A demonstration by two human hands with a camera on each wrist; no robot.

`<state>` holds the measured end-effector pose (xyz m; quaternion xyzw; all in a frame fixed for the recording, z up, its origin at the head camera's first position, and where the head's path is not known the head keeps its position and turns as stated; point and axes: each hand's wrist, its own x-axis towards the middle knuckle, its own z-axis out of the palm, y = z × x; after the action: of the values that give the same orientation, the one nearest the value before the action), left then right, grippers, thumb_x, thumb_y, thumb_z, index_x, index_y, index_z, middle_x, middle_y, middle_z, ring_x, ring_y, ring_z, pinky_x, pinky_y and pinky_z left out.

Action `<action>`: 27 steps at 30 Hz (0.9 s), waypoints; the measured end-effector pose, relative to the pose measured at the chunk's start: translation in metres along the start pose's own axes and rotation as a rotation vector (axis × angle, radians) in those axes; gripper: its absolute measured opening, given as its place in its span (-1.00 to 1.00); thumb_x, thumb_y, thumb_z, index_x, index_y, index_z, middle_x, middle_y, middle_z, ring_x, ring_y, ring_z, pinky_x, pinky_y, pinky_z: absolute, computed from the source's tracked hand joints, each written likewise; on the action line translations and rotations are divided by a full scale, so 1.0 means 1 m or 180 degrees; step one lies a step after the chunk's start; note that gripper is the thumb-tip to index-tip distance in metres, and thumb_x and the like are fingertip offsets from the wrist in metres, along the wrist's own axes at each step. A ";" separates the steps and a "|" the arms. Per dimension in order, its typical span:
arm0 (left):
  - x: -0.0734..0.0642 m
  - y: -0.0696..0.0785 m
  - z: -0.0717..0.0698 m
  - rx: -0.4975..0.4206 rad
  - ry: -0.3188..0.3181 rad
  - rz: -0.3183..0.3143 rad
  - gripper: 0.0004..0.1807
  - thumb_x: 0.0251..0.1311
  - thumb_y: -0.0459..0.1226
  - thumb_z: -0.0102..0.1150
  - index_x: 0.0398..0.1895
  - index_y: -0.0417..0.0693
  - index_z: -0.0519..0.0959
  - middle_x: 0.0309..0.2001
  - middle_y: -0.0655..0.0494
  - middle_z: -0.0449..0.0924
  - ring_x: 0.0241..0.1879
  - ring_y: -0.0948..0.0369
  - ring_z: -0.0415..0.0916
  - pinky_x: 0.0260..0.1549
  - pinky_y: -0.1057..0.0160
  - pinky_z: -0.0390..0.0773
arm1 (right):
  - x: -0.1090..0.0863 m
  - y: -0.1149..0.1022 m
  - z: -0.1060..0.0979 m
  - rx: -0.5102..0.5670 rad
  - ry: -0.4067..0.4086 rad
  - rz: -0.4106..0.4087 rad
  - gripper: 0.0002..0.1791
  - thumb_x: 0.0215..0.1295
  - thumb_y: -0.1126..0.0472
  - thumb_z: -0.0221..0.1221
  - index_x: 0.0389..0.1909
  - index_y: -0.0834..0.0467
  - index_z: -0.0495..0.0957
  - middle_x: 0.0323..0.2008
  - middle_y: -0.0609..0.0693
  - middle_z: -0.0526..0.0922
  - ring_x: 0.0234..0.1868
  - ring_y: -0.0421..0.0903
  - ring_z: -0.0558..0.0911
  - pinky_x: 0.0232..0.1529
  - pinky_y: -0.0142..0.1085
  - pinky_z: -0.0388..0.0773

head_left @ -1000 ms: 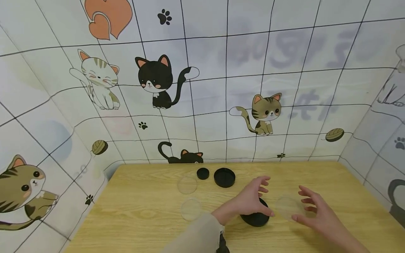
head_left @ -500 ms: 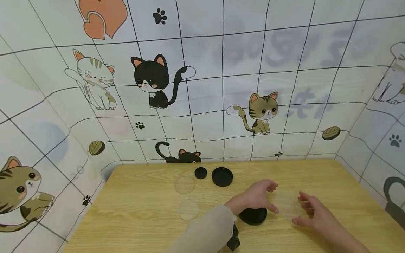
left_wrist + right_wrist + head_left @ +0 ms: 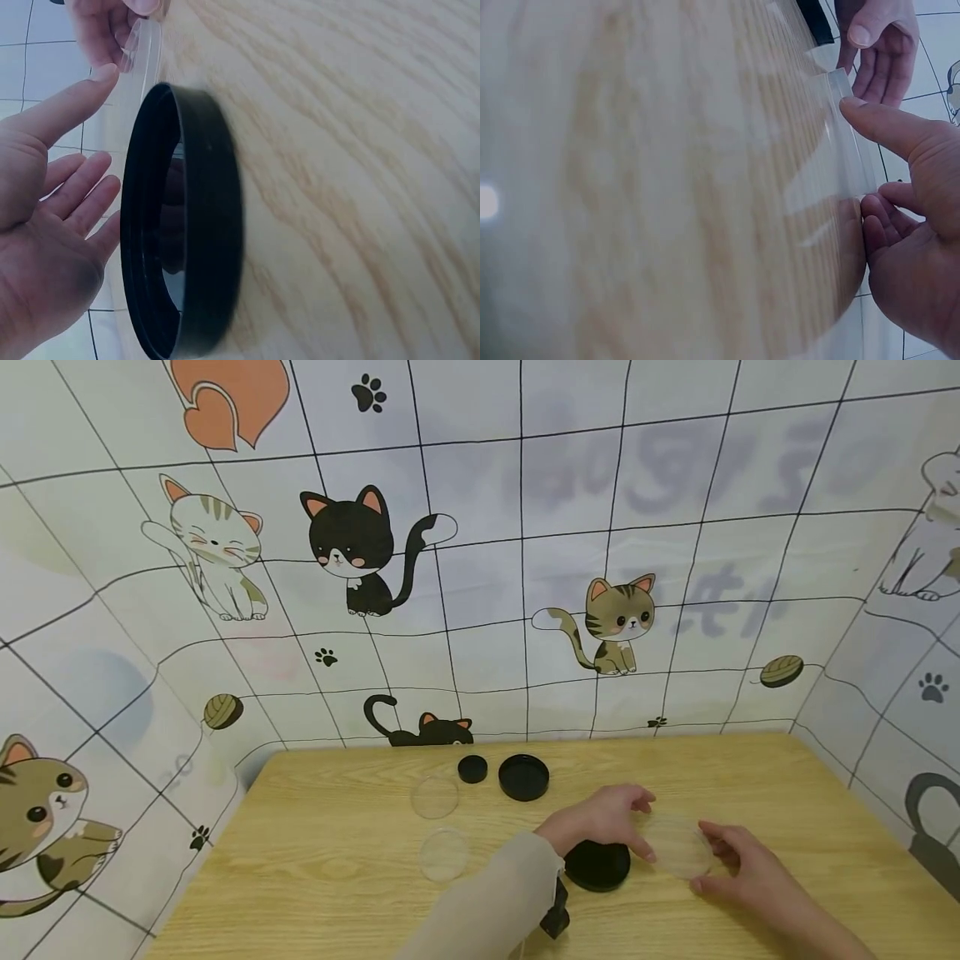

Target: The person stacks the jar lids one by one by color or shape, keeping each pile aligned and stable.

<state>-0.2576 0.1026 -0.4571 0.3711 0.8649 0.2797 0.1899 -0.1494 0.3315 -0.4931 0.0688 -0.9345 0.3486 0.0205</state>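
A shallow clear round dish lies on the right part of the table. My right hand grips its right edge, thumb at the near side and fingers at the far side. In the right wrist view the thumb sits against the clear rim. My left hand is at the dish's left edge with fingers spread and relaxed. It passes over the back of a black round lid, whose raised rim and glossy inside show in the left wrist view. There the left thumb points toward the clear dish.
Two clear discs lie on the left half of the wooden table. Behind are a small black cap and a mid-sized black lid. A cat-print sheet rises along the back and sides.
My left hand has moved right from over the black lid to the clear dish's edge. My right hand has closed in on the dish's right rim. The view has turned slightly right.
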 end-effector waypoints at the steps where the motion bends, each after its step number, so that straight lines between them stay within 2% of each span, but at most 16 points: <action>1: 0.000 0.000 0.000 -0.0005 -0.0014 -0.0016 -0.14 0.01 -0.15 0.63 0.42 -0.03 0.44 0.12 0.34 0.60 0.17 0.45 0.47 0.05 0.55 0.40 | 0.000 0.000 0.000 -0.0001 -0.0011 0.0013 -0.08 0.02 0.12 0.58 0.31 0.50 0.38 0.07 0.20 0.55 -0.05 -0.22 0.52 -0.10 -0.43 0.55; 10: 0.002 0.003 0.003 0.0160 -0.0055 -0.0067 -0.24 0.02 -0.15 0.62 0.34 -0.01 0.54 0.05 0.34 0.64 0.03 0.48 0.51 -0.04 0.58 0.41 | 0.003 -0.005 -0.002 -0.0048 -0.0085 0.0150 -0.11 0.07 0.10 0.56 0.29 0.50 0.40 0.03 0.17 0.58 -0.02 0.02 0.56 -0.12 -0.37 0.57; 18: 0.001 0.003 0.004 0.0246 -0.0023 -0.0023 -0.29 0.02 -0.18 0.62 0.30 -0.04 0.58 0.07 0.31 0.63 0.03 0.47 0.51 -0.03 0.59 0.41 | 0.007 -0.008 -0.006 0.0035 -0.0218 0.0189 -0.14 0.11 0.07 0.54 0.28 0.49 0.42 0.04 0.18 0.57 0.00 0.05 0.55 -0.13 -0.37 0.56; 20: 0.000 0.002 0.003 0.0188 -0.0004 -0.0011 -0.30 0.03 -0.19 0.61 0.29 -0.04 0.58 0.07 0.30 0.64 0.03 0.47 0.51 -0.04 0.58 0.41 | 0.008 -0.008 -0.006 0.0016 -0.0220 0.0163 -0.15 0.10 0.05 0.54 0.27 0.47 0.44 0.02 0.16 0.58 -0.01 0.04 0.54 -0.14 -0.36 0.55; 27: -0.006 -0.004 -0.002 -0.0272 0.0050 -0.0042 -0.32 0.05 -0.22 0.60 0.30 0.00 0.58 0.08 0.34 0.62 0.08 0.44 0.50 -0.04 0.51 0.47 | 0.009 -0.016 -0.008 0.0059 0.0034 0.0060 -0.17 -0.02 0.11 0.60 0.25 0.37 0.50 -0.03 0.12 0.60 -0.10 0.00 0.56 -0.22 -0.31 0.58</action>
<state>-0.2572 0.0954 -0.4572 0.3548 0.8560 0.3180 0.2006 -0.1563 0.3241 -0.4757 0.0583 -0.9317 0.3578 0.0215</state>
